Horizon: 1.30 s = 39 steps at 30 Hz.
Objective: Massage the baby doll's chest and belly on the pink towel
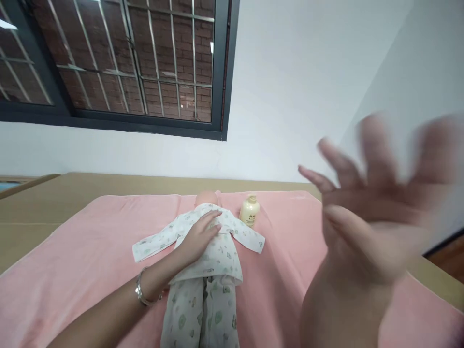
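The left hand (200, 235) lies flat and open on the chest of the doll (205, 261), fingers loosely together and pointing to about one o'clock; a bracelet (143, 290) circles the wrist. Steady, even palm pressure seems the best way to keep the doll still; pushing on one side would roll it. The right hand (377, 217) is raised near the camera at three o'clock, fingers spread, holding nothing as far as the blur allows. The doll lies on its back on the pink towel (72, 261), long axis from six to twelve o'clock, head at twelve. A bottle (250, 210) stands just beside its shoulder at one o'clock.
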Motion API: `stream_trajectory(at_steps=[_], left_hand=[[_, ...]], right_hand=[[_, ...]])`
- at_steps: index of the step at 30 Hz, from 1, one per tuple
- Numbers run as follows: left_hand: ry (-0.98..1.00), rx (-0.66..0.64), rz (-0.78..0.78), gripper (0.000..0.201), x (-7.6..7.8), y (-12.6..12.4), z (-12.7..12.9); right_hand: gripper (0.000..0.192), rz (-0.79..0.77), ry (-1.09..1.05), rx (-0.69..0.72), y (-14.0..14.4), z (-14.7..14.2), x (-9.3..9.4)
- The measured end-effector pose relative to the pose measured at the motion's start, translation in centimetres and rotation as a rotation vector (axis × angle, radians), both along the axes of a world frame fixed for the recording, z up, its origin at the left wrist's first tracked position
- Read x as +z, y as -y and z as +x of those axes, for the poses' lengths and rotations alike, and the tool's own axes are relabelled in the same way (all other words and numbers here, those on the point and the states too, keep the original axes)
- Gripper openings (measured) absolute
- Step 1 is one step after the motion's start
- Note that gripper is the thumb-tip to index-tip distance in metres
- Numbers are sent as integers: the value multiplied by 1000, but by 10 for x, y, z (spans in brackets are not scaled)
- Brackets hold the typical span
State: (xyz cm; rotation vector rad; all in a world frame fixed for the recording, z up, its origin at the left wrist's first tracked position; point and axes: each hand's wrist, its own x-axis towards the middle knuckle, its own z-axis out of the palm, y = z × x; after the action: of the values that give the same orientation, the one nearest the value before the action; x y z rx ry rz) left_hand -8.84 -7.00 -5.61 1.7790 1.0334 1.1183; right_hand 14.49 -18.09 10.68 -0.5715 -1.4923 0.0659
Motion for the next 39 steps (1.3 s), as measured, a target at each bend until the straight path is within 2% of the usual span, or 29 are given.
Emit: stream_trajectory(at_steps=[2,3,5,6,8,11,15,20,22,24,26,28,30,32,33,35,39], left_hand=[[341,-67,-224,43,15,-15,20],[549,-74,-369,42,24,-24,32],[824,-167,-696,52,40,-40,54],[904,-215,-810,59,46,-48,64],[1001,-256,-944,70,55,-60,78],[1073,-265,-1011,75,59,-69,87],[1085,-278,-1022,77,60,-68,85],[1055,-276,-1008,73,60,-51,72],[1037,-248,-1012,70,59,-39,61],[1039,-240,-1014,68,61,-25,47],[1092,-292,-979,67,67,-8,32],[1157,-381,-903,64,76,8,17],[1171,-443,-829,65,84,22,3],[1161,-474,-747,66,88,32,-9],[1163,-481,-701,66,89,36,-13],[1143,-504,-610,66,87,42,-21],[1009,-522,-468,67,80,63,-27]], right_hand=[[60,-46,-20,-74,-42,4,-23],[51,-133,-17,-160,-63,7,-36],[47,-423,121,-323,-98,10,-60],[48,-546,225,-364,-110,9,-70],[49,-693,413,-421,-126,6,-83],[52,-806,607,-489,-135,-4,-89],[53,-923,846,-607,-143,-15,-97],[53,-913,950,-762,-147,-27,-106],[55,-942,961,-773,-142,-36,-102],[52,-936,952,-720,-132,-50,-96],[48,-859,892,-598,-119,-71,-92],[52,-766,774,-458,-105,-94,-95],[60,-650,635,-411,-93,-116,-107],[64,-451,542,-400,-82,-135,-122],[65,-332,524,-399,-77,-142,-129],[73,-193,571,-359,-63,-152,-136],[95,-147,601,-258,-33,-156,-123]])
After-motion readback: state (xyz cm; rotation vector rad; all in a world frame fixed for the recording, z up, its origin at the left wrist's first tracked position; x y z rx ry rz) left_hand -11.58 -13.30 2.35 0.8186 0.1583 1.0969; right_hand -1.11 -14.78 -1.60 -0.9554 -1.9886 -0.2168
